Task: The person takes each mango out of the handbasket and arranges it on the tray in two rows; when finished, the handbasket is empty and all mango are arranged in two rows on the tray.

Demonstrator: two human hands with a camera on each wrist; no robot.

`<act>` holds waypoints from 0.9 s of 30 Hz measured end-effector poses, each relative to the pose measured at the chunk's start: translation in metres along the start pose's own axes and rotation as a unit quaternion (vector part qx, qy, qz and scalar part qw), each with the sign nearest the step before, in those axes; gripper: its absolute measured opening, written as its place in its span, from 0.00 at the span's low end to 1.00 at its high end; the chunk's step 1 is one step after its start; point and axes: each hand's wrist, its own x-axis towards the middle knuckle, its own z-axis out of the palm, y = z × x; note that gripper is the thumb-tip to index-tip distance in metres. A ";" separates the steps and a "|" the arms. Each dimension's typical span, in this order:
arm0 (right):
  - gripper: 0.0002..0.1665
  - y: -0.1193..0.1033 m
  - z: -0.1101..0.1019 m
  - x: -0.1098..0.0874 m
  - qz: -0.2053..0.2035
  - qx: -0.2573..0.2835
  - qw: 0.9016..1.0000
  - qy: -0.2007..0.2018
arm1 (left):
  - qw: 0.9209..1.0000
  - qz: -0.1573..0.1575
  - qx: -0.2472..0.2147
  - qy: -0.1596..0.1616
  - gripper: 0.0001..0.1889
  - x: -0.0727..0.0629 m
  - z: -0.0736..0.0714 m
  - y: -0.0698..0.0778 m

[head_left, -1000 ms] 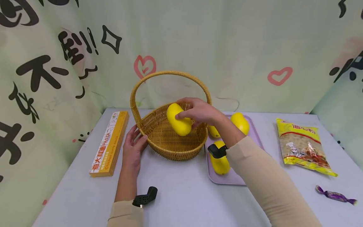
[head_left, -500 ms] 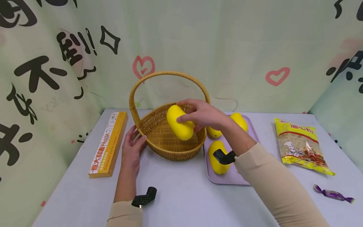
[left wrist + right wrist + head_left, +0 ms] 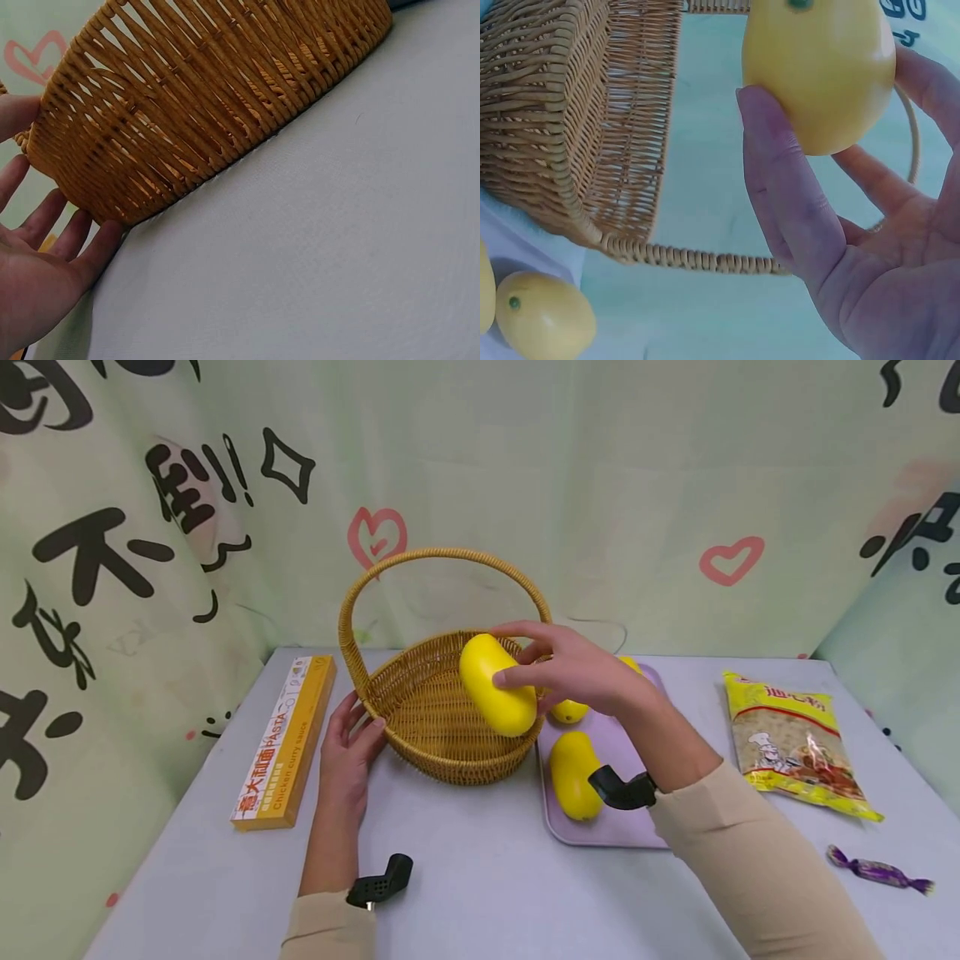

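Note:
In the head view, my right hand point(image 3: 562, 670) grips a yellow mango point(image 3: 495, 685) between thumb and fingers, above the right part of a brown wicker basket point(image 3: 435, 714) with a tall arched handle. The mango point(image 3: 821, 82) appears near and large in the right wrist view, a green spot at its top edge. My left hand point(image 3: 348, 756) touches the basket's left side near the handle's foot. In the left wrist view, fairly straight fingers point(image 3: 94, 251) rest against the woven outer wall. No fruit shows inside the basket.
A lilac tray point(image 3: 615, 835) right of the basket bears more mangoes point(image 3: 576, 777), one mostly behind my right arm. A pasta box point(image 3: 285, 743) lies at left. A yellow food packet point(image 3: 795, 743) and a purple wrapped candy point(image 3: 879, 872) lie at right. A printed curtain point(image 3: 600, 485) hangs behind.
My right hand has moved to the right with the mango, from over the basket's middle towards its right rim. My left hand stays against the basket.

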 end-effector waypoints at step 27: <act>0.44 0.044 -0.028 -0.064 0.050 -0.030 0.995 0.086 | 1.000 -0.003 -0.006 0.003 0.32 0.001 0.001 -0.003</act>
